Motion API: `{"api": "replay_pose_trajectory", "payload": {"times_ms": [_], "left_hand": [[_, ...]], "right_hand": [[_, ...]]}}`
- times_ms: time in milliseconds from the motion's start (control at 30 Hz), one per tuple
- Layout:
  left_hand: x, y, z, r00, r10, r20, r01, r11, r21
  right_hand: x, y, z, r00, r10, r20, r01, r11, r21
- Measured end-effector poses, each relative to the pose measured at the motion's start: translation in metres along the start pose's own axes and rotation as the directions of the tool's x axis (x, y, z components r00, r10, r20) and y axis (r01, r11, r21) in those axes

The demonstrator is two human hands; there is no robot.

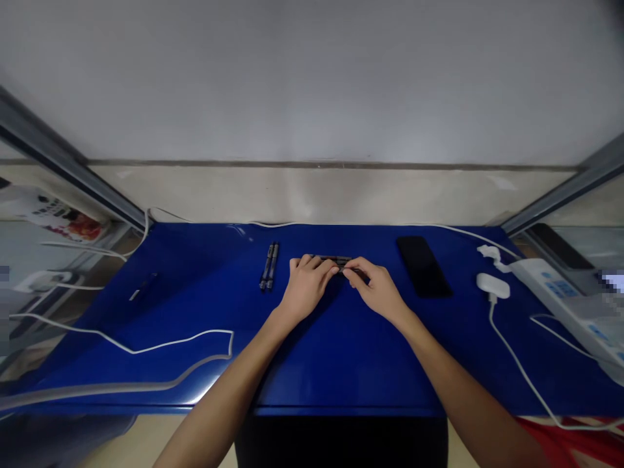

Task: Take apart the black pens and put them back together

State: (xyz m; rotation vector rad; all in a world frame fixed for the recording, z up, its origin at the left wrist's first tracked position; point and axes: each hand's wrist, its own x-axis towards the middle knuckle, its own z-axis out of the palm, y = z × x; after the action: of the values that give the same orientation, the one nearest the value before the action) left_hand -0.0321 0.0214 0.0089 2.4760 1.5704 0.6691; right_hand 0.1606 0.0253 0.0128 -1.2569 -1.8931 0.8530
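Note:
Two dark pens (269, 266) lie side by side on the blue desk (341, 364), left of my hands. Farther right, more dark pens (341, 258) lie crosswise between my hands, partly covered by my fingers; how many there are I cannot tell. My left hand (307, 286) is closed on the left part of these pens, thumb and fingertips together. From the other side my right hand (373, 286) pinches their right end between thumb and fingers.
A black phone (424, 266) lies right of my hands. Beyond it are a white earbud case (493, 286) on a cable and a white power strip (560, 292). White cables (180, 341) cross the desk's left side. A wall (312, 195) stands behind.

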Motion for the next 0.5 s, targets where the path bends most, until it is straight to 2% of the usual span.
{"api": "replay_pose_trajectory", "payload": {"times_ms": [200,367,500], "left_hand": [[-0.0013,-0.0027,0.0001,0.993,0.113,0.022,-0.113,0.993,-0.018],[-0.0012,-0.0037,0.0044,0.997,0.079,0.013,-0.080,0.994,0.069],[-0.0015,-0.0035,0.0030,0.994,0.107,0.022,-0.107,0.994,0.029]], "right_hand": [[-0.0003,0.0021,-0.0012,0.998,0.060,-0.007,-0.060,0.996,-0.067],[0.0004,0.0009,-0.0017,1.000,0.015,0.018,-0.015,1.000,-0.010],[0.0012,0.0026,-0.0018,1.000,0.010,0.009,-0.009,0.998,-0.056]]}}
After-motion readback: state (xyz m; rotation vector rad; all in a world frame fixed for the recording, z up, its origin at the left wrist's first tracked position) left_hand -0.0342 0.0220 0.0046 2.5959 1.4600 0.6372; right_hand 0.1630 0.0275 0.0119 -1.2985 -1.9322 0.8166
